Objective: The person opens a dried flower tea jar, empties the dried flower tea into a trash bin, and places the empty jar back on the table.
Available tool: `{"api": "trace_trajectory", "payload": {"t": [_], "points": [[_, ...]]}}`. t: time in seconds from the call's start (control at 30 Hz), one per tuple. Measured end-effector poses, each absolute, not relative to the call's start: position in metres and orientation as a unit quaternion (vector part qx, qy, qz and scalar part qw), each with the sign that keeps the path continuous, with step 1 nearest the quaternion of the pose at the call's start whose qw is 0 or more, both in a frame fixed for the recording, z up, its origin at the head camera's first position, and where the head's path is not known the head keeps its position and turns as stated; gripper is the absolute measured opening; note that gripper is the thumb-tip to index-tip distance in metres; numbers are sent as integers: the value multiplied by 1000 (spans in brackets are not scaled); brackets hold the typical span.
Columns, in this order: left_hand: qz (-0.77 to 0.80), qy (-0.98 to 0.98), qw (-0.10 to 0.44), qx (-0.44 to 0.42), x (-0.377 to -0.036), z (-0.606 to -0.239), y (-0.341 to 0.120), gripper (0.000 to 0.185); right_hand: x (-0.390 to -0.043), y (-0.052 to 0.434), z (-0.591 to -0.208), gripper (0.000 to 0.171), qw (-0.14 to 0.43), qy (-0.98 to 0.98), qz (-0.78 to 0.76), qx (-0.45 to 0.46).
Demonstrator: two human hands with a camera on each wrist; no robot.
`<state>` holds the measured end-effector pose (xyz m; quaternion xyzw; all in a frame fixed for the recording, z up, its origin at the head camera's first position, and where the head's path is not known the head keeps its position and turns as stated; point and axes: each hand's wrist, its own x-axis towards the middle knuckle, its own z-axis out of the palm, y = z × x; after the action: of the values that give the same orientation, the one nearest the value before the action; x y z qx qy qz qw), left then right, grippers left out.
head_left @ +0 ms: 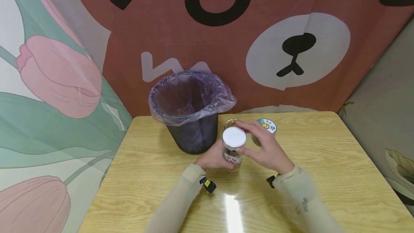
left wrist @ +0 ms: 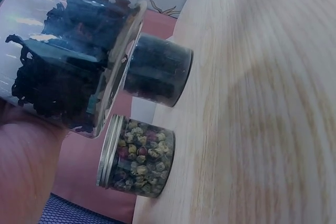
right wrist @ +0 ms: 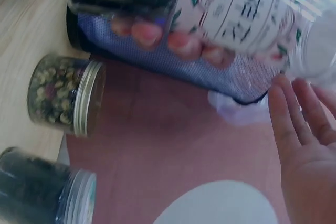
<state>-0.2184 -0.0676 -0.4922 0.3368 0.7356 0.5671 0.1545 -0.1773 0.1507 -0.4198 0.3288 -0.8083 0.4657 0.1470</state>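
Now left hand [head_left: 213,159] grips labelled jar [head_left: 233,149] off table [head_left: 323,175]; right hand [head_left: 266,150], fingers straight, touches white lid [head_left: 234,137].

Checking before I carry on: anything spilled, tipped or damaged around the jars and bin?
Nothing stands out. The left hand grips the white-lidded jar upright, lid on; the two small jars behind stand closed; the lined bin is upright on the table.
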Motion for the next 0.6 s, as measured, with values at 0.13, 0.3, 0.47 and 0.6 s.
{"api": "trace_trajectory", "payload": {"t": [0.13, 0.3, 0.47, 0.6], "points": [[566, 736, 157, 337, -218, -492, -66, 82, -176, 140, -419, 86, 156, -826, 439, 318], [548, 745, 152, 349, -216, -491, -65, 71, -175, 131, -418, 86, 161, -828, 438, 311], [554, 741, 154, 346, -216, -491, -65, 75, -175, 134, -418, 83, 162, -827, 438, 313], [563, 734, 157, 346, -217, -491, -65, 84, -175, 142, -419, 82, 148, -817, 458, 316]]}}
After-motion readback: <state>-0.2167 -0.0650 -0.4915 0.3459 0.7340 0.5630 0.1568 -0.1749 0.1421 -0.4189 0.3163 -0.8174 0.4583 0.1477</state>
